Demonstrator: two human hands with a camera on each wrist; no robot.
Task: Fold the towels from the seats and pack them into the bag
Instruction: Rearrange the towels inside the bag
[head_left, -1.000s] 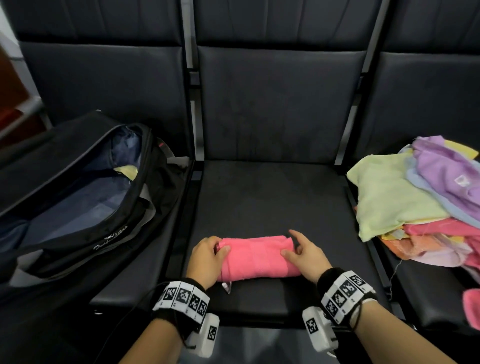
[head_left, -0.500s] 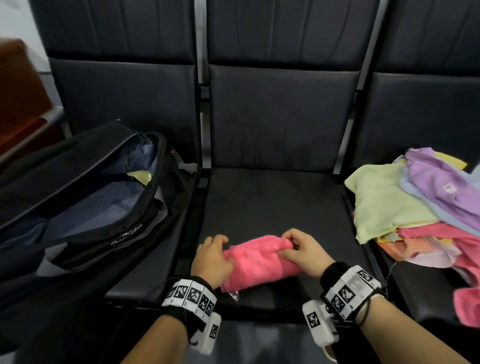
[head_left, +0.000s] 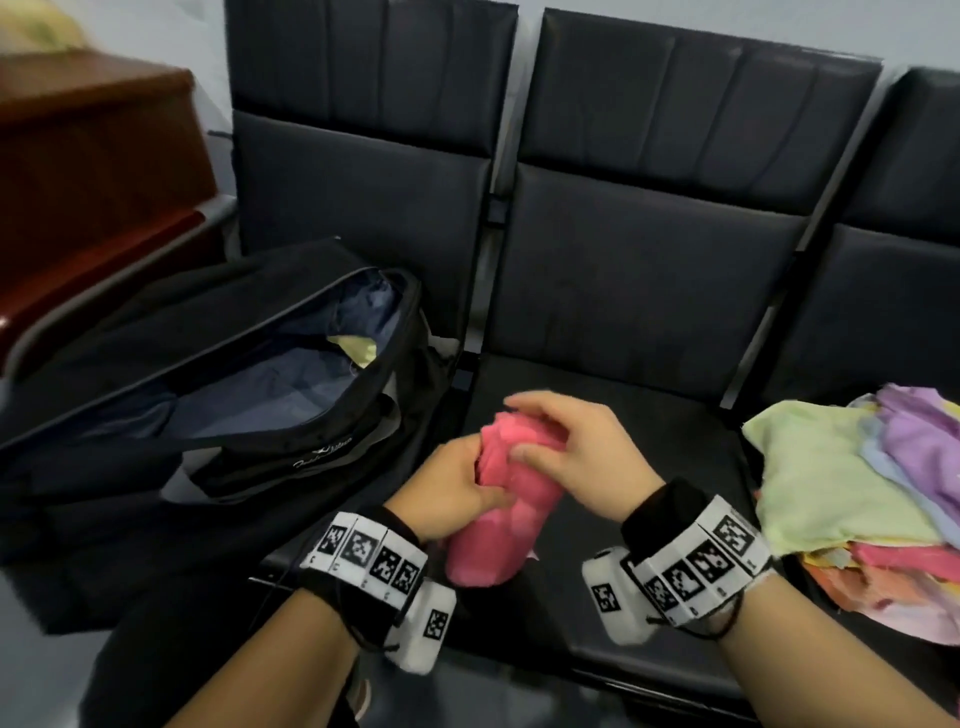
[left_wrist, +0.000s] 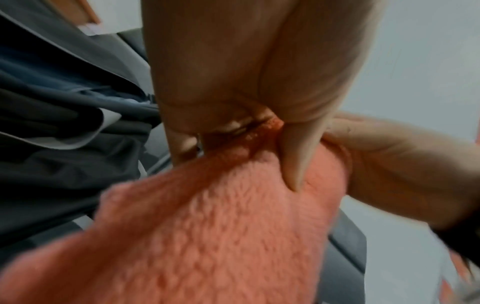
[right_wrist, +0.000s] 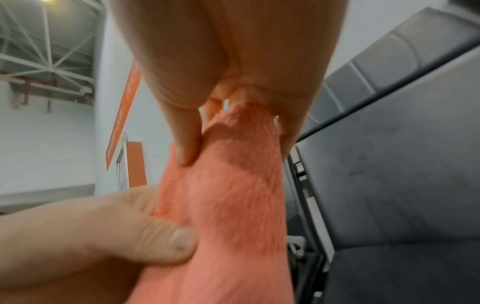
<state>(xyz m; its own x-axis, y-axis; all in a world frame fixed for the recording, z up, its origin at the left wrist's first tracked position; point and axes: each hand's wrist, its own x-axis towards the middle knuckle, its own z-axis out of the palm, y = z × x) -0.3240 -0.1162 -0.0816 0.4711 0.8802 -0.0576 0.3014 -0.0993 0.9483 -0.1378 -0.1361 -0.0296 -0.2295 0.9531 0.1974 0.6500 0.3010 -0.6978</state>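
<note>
A rolled pink towel is lifted off the middle seat, tilted with one end toward me. My left hand grips its left side, thumb pressed into the cloth. My right hand grips the far end from above, fingers curled over it. The black bag lies unzipped on the left seat, blue lining and a bit of yellow cloth showing inside. A heap of loose towels in green, purple, pink and orange sits on the right seat.
Dark seat backs rise behind all three seats. A brown wooden piece of furniture stands at the far left behind the bag. The bag's flap is folded back toward the left.
The pink roll lay flat on the middle seat between both hands. Both hands closed on it and raised it, turning it endwise and shifting it left toward the bag.
</note>
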